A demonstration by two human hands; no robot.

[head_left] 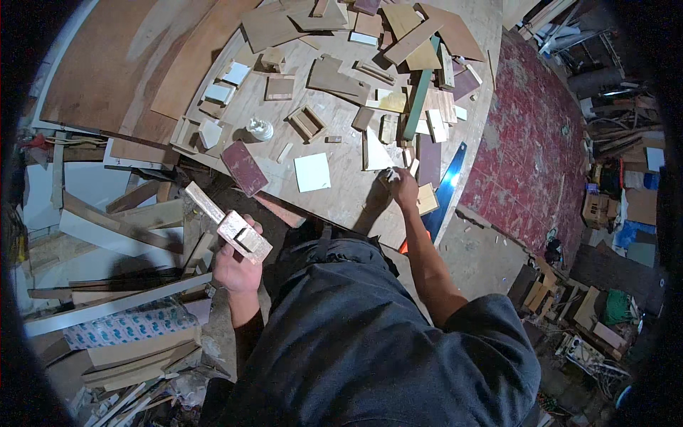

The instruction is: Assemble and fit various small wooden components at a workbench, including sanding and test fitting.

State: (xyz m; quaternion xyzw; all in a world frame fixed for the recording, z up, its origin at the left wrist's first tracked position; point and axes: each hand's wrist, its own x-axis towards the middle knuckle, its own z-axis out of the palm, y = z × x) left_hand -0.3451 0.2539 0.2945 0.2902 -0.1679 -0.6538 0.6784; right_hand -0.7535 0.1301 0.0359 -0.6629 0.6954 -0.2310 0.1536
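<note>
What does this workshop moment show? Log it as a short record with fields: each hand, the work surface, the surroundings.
left hand: grips a wooden assembly, a long strip with a block fixed across it, held off the table edge
right hand: stretched out over the table, fingers closed on a small pale piece
table: round plywood top, strewn with wood offcuts
near right hand: blue handsaw, white square tile
floor: red rug on the right, stacked boards on the left

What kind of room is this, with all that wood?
Most likely a woodworking shop. Wood offcuts cover the round table, a blue-bladed handsaw lies at its edge, and the left hand holds a wooden block assembly.
</note>
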